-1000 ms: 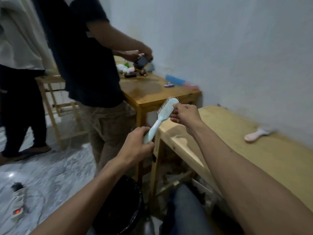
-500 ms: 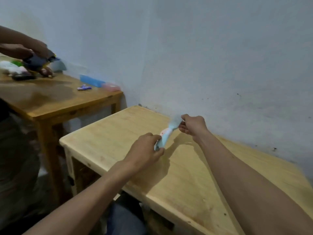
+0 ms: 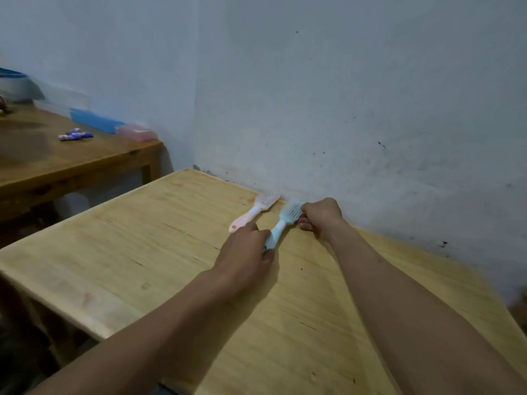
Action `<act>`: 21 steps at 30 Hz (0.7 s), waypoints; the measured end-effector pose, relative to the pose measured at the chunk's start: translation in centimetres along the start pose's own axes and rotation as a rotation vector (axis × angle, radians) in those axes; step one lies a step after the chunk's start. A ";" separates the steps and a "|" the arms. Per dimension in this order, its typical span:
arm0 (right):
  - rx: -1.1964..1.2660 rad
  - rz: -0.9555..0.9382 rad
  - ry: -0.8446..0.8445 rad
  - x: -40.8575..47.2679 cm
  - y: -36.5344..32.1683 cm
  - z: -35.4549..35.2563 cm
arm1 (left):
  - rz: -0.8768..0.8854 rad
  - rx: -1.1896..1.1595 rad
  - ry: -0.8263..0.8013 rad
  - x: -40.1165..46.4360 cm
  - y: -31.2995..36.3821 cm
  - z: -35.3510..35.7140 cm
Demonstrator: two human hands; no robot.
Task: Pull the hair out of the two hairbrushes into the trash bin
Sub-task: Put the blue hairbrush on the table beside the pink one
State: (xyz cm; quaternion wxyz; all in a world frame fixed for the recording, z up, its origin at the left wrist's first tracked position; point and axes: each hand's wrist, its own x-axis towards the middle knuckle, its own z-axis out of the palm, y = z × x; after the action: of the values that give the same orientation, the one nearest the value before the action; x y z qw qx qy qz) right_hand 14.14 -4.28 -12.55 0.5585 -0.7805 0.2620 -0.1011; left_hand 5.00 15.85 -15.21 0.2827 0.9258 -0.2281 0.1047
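Observation:
A light blue hairbrush point(image 3: 283, 222) lies low over the pale wooden table point(image 3: 142, 252) near the wall. My left hand point(image 3: 245, 252) grips its handle. My right hand point(image 3: 320, 216) holds the bristle head from the right side. Just left of it a pink hairbrush point(image 3: 253, 210) lies flat on the table, bristles up, its head toward the wall and nothing touching it. No hair is visible in either brush at this distance. The trash bin is out of view.
A darker wooden table point(image 3: 71, 163) stands to the left with a blue box point(image 3: 94, 121), a pink box point(image 3: 137, 132) and a small purple item point(image 3: 75, 135) on it. A white wall point(image 3: 342, 109) runs directly behind both tables.
The view swung right, away from the bin and the standing people. Both hands carried the blue brush over the pale table and lowered it beside the pink brush.

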 end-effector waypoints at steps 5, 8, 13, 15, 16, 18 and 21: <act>-0.051 -0.009 0.032 1.5 -0.1 -0.1 | -0.001 -0.016 0.001 1.5 -0.1 0.9; -0.073 -0.001 0.056 2.3 -0.1 -0.3 | 0.021 -0.014 0.023 1.9 -0.1 1.5; -0.066 -0.012 0.085 2.9 0.2 -0.2 | 0.064 -0.021 0.031 2.1 -0.5 2.0; -0.054 -0.017 0.086 2.7 0.4 -0.2 | 0.060 -0.040 0.020 2.1 -0.5 1.9; -0.050 -0.020 0.086 2.3 0.3 -0.3 | 0.057 -0.049 0.014 2.1 -0.5 1.8; -0.041 -0.014 0.076 2.1 0.3 -0.3 | 0.049 -0.053 -0.005 2.0 -0.1 1.5; -0.015 -0.035 0.041 0.6 0.6 -0.7 | 0.029 -0.086 -0.048 0.5 0.1 0.1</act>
State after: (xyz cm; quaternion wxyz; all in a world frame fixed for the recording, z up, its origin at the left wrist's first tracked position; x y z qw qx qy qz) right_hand 14.16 -5.35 -12.92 0.5452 -0.7869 0.2606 -0.1249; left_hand 5.39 15.50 -15.07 0.3153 0.9116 -0.2523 0.0767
